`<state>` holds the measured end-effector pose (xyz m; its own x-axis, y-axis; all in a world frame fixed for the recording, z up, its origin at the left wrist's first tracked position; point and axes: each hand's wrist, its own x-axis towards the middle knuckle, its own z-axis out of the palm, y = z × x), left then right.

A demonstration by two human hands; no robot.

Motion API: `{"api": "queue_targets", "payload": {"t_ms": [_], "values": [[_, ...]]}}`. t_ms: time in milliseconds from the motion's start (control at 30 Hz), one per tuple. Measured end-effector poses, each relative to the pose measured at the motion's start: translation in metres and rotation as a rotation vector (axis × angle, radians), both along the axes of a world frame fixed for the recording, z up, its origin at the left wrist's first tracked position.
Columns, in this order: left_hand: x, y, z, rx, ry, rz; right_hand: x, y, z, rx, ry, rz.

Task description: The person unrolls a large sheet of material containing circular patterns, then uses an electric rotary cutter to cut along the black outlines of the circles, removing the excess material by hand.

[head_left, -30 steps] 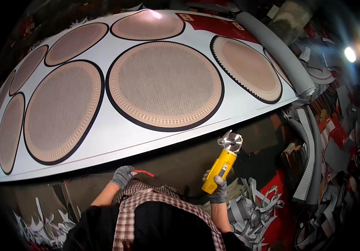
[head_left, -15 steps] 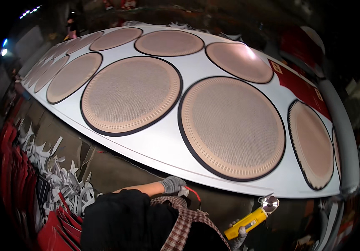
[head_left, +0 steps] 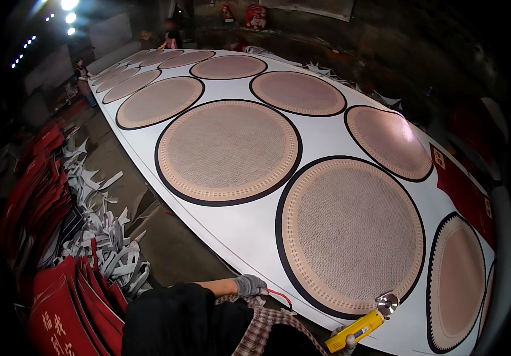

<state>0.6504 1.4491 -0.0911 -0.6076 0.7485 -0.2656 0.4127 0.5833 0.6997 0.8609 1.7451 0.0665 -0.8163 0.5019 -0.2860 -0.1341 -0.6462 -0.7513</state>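
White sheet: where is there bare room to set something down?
Free: on the white sheet, the patch between its left edge and the two largest circles, plus the wedge between those and two smaller circles beyond. Crowded: the far end, packed with circles, and around the yellow cutter in the right hand.

- Mats [head_left: 353, 237] on desk [head_left: 249, 234], in rows running near right to far left
- Panel [head_left: 466, 190] on desk, right of far row
- Cutter [head_left: 356, 332] in right grip [head_left: 347, 344], desk's near right edge
- Left grip [head_left: 249, 285] left of cutter, cord [head_left: 279, 294] between
- Scraps [head_left: 116, 237] left of desk, stacks [head_left: 62, 311] left of scraps
- Two people [head_left: 84, 83] at desk's far left end
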Motion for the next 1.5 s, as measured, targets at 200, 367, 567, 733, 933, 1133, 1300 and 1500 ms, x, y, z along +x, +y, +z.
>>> {"api": "queue_targets", "payload": {"t_ms": [200,367,567,733,933,1133,1300,1500], "values": [[0.046,0.037,-0.006,0.012,-0.08,0.078,0.026,0.083,-0.03,0.016,-0.078,0.065],[0.115,0.128,0.021,0.049,-0.06,0.035,0.103,0.183,-0.065,0.48,-0.094,0.232],[0.217,0.241,0.037,0.07,-0.059,-0.021,0.201,0.289,-0.047,0.208,-0.144,0.173],[0.247,0.282,0.032,-0.06,-0.035,-0.174,0.249,0.345,-0.044,0.265,-0.165,0.031],[0.261,0.316,0.047,-0.151,-0.024,-0.211,0.308,0.361,-0.091,0.228,-0.318,-0.125],[0.268,0.363,0.064,-0.081,-0.026,-0.226,0.354,0.363,-0.127,0.163,-0.511,-0.157],[0.275,0.356,0.044,-0.179,-0.045,-0.273,0.351,0.352,-0.161,0.377,-0.67,-0.013],[0.284,0.344,0.037,-0.182,-0.082,-0.219,0.34,0.36,-0.191,0.51,-0.805,0.086]]}}
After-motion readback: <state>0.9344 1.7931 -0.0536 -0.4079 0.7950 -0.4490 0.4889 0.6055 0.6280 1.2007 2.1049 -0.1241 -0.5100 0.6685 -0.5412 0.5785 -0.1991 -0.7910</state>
